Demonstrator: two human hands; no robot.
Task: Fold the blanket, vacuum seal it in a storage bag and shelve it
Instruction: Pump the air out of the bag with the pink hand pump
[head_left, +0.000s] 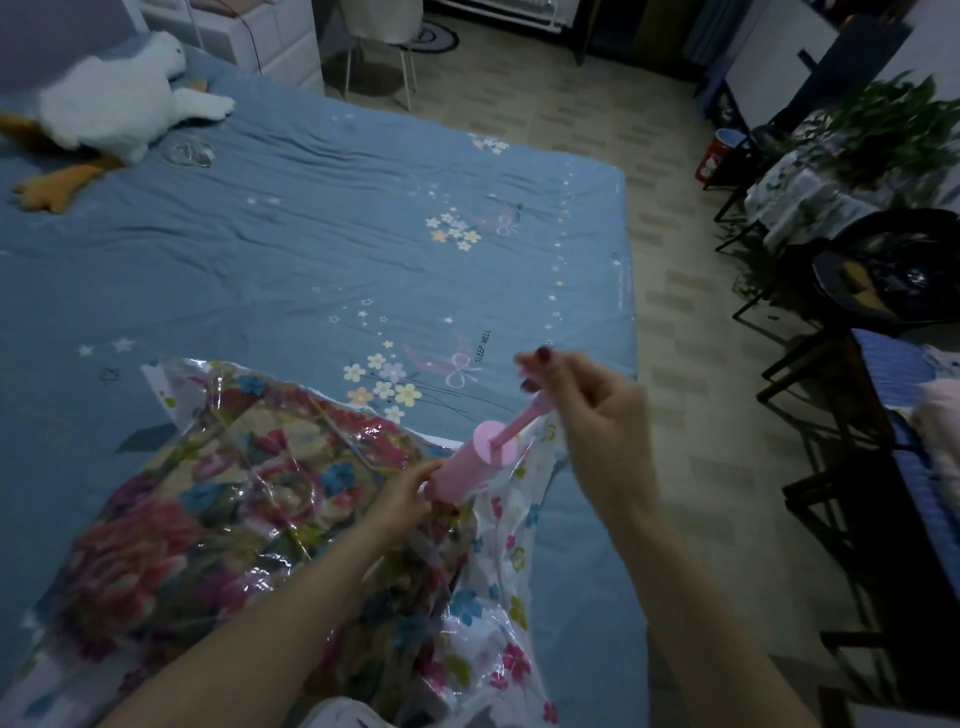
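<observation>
On the bed (311, 249), over its blue flowered sheet, the blanket (218, 519) lay at the near edge, folded and already inside the clear storage bag (498, 587). Its red and pink flower pattern showed through the wrinkled plastic, and the bag's white flowered end trailed toward the bed's right side.

From my head view, a pink hand pump (475, 465) stood tilted on the bag, its base down against the plastic and its rod pointing up and to the right. My left hand (402, 493) gripped the lower end of the pump's barrel, fingers curled round it. My right hand (587, 410) was raised above it and closed round the top of the pump rod, which was drawn out of the barrel; the fingertips were blurred, so I could not tell more of the grip. Both my forearms crossed over the bag and hid part of it.

Farther up the bed, well apart from the bag, a white plush goose (114, 98) with orange feet lay near the far left corner, and a small piece of clear plastic (189, 153) lay just beside it. Beyond the bed stood a white chair (382, 47) on the tiled floor (670, 467). Along the right side were dark metal frames, a green plant (893, 124) on a covered stand, a red cup (719, 156) and a black round bin (893, 270).
</observation>
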